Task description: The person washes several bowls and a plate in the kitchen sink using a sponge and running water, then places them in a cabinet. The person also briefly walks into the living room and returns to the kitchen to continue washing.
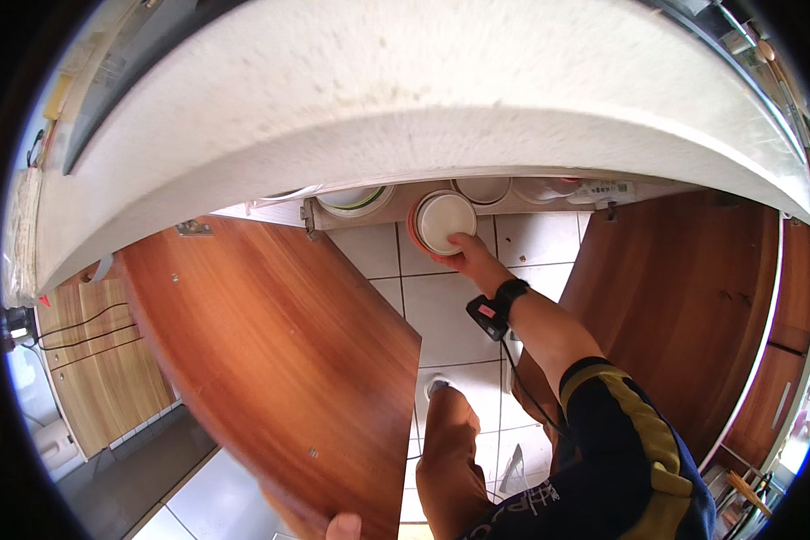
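My right hand (468, 258) grips a small stack by its near rim, thumb over the top and fingers underneath. The upper piece is a shallow white bowl (447, 221), and an orange-red bowl (413, 228) shows at its left and lower edge. This stack is just in front of the cabinet opening, above the tiled floor. Only the thumb of my left hand (344, 526) shows, at the bottom edge of the picture, on the inner face of the left cabinet door (297, 351); the other fingers are hidden behind the door.
Both doors stand open, the right cabinet door (668, 304) beside my arm. Inside are a green-rimmed dish (358, 197), a round bowl (482, 189) and a clear plastic container (543, 189). A pale countertop (378, 81) overhangs the opening. My legs (445, 439) stand between the doors.
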Demonstrator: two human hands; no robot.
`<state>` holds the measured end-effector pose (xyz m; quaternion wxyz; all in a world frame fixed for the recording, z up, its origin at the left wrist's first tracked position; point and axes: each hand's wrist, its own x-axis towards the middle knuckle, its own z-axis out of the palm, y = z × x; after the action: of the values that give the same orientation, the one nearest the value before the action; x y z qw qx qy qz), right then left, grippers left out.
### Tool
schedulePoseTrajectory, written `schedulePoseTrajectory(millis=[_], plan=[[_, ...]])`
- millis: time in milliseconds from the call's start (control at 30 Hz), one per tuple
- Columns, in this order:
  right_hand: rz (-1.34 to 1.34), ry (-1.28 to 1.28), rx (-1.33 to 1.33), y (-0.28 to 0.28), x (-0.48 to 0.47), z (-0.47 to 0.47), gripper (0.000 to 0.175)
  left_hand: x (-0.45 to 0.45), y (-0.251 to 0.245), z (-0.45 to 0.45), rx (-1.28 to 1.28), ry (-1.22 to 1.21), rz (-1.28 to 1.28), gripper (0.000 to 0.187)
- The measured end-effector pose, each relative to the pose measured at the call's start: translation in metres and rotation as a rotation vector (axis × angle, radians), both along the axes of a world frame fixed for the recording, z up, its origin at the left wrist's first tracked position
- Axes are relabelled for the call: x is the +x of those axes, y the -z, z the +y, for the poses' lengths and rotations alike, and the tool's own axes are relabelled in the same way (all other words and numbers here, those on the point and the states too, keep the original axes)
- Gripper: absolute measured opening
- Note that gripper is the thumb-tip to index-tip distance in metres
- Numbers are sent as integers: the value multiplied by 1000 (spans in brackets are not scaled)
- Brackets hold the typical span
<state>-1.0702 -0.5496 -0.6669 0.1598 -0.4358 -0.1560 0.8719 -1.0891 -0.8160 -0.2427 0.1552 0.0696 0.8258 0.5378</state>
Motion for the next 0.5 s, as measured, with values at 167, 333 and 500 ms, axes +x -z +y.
schedulePoseTrajectory(millis=[167,333,500], plan=[[12,70,-10,45,-38,18,52,-15,7,-26,103,112,-131,89],[37,113,39,57,-61,30,53,-7,11,-24,272,-55,-158,82],[-132,142,85,64,-88,42,52,-4,11,-1,300,-154,-201,83]])
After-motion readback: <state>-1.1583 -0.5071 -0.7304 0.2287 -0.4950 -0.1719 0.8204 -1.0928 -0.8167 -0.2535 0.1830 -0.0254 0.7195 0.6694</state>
